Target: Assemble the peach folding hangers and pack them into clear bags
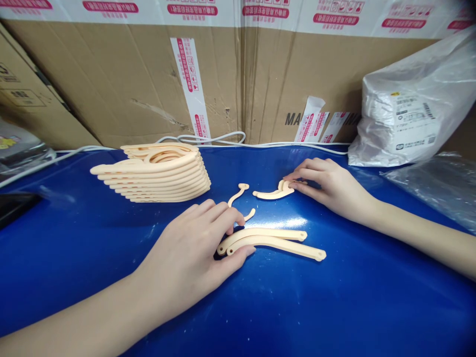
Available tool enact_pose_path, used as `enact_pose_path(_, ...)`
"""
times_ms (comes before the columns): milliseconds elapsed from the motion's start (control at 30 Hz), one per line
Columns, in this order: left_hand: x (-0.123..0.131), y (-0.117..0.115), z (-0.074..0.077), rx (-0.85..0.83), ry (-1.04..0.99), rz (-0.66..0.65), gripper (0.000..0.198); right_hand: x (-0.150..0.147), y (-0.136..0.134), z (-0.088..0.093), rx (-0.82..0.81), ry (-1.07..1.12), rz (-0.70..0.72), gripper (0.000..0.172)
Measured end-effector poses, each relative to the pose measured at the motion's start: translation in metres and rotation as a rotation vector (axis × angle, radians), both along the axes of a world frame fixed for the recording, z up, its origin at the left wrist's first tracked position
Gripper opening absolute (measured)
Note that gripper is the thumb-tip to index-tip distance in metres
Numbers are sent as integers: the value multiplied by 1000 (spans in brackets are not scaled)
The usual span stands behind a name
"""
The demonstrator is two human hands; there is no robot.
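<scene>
My left hand hovers low over the tabletop, its fingers bent and its thumb spread apart. Two long, curved cream-coloured strips with small holes at their ends lie side by side between its index finger and thumb. The index fingertip is close to a thin curved cream piece, partly hidden by the hand. Beyond it lies a slim piece with a widened tip. On the right, my right hand pinches a small curved cream piece resting on the table; the fingers hide its far end.
Toward the back left stands a stack of several flat cream-coloured frames on the blue table. A white cable runs along the back before a large cardboard box. A plastic-wrapped package stands at back right, with clear plastic near my right forearm.
</scene>
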State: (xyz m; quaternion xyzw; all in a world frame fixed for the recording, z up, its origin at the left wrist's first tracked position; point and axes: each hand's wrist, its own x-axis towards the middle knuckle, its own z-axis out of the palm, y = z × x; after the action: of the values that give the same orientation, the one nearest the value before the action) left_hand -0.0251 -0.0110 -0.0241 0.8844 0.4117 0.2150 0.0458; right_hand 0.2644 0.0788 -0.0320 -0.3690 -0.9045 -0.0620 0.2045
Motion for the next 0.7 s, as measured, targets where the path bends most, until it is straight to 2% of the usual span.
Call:
enact_pose_path(300,-1,1,-4,-3,-8,-8,15,0,1,-2,-11,-19,19,23)
enact_pose_path(700,-3,2,-6,-10,16,-15,15,-6,-2,-4,14,-15,-51,22)
